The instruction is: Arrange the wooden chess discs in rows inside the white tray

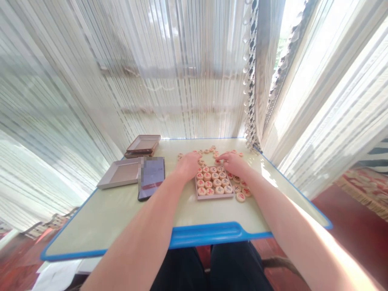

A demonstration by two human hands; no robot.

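A shallow box [214, 197] stands on the table in front of me, holding rows of round wooden Chinese chess pieces [217, 183] with red and dark characters. My left hand [190, 165] lies at the box's far left corner, its fingers stretched forward among loose pieces. Past the far right corner is my right hand [233, 161], with thumb and fingertips at a loose Chinese chess piece [217, 161]. More loose pieces [240, 197] lie to the right of the box, partly under my right forearm, and others [207, 151] are scattered behind it.
A dark tablet or phone [153, 178] lies left of the box. Beside it is a shallow lid or tray [121, 173], with stacked trays [144, 143] behind. The table [118, 218] has a blue raised rim. Sheer curtains [194, 81] hang close behind it.
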